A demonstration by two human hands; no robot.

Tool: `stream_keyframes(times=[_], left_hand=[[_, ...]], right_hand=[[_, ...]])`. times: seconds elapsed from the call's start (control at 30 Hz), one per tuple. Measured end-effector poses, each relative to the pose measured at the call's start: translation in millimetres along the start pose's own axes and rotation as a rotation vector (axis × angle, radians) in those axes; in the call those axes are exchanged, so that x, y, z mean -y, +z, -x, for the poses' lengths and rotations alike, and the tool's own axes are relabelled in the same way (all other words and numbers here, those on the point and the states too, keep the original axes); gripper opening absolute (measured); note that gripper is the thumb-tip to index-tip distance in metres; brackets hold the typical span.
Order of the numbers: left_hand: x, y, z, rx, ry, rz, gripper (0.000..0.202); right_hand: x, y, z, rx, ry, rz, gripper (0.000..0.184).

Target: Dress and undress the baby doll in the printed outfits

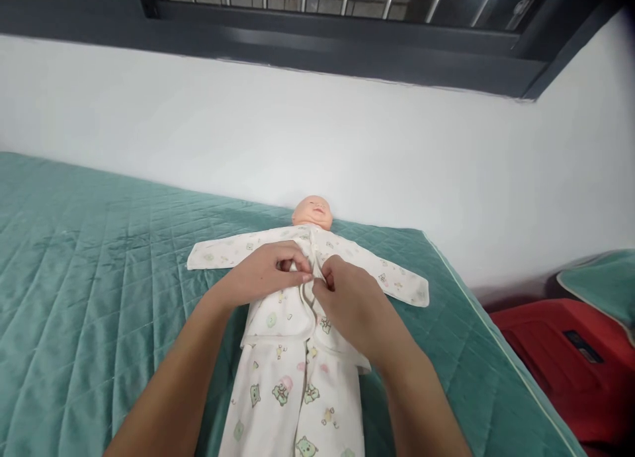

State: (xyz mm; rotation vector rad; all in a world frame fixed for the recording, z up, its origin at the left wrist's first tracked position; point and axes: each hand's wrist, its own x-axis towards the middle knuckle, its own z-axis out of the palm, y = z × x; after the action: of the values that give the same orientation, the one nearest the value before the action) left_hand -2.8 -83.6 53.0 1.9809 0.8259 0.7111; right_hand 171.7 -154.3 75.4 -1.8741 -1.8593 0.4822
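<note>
A baby doll [311, 212] lies on its back, dressed in a white printed baby jacket [278, 317] with both sleeves spread out to the sides. Matching printed trousers [285, 404] cover its legs. At the jacket's front opening, my left hand [278, 268] pinches the left edge between thumb and fingertips. Close against it, my right hand [344, 295] pinches the right edge at chest height. Below my hands the two front edges hang slightly apart. Any fastener between my fingertips is hidden.
A green quilted cover [99, 298] lies under the doll, its piped edge running down the right. Behind the doll's head stands a white wall [248, 133] below a dark window frame [347, 47]. A red plastic object [560, 358] and another green cloth [602, 282] are at the right.
</note>
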Motion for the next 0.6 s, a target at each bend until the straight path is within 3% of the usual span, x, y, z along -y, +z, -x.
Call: stream_keyframes(times=[0.1,0.27,0.4,0.6], left_hand=[[-0.6,-2.2,0.9,0.05,-0.008,-0.019,0.017],[-5.8,3.8,2.4,0.01,0.011,-0.131,0.01],[-11.4,7.2,5.0,-0.01,0.001,-0.119,0.012],[-15.4,9.9,5.1,-0.027,-0.03,0.134,0.015]], right_hand=[[-11.9,-5.4,-5.2,0.065,-0.008,-0.186,0.022],[-31.3,-1.3,-17.6,0.249,0.005,-0.599,0.012],[-39.8,5.4,-21.0,0.246,0.019,-0.799,0.02],[-44.1,11.3,-19.6,0.216,0.009,-0.937,0.024]])
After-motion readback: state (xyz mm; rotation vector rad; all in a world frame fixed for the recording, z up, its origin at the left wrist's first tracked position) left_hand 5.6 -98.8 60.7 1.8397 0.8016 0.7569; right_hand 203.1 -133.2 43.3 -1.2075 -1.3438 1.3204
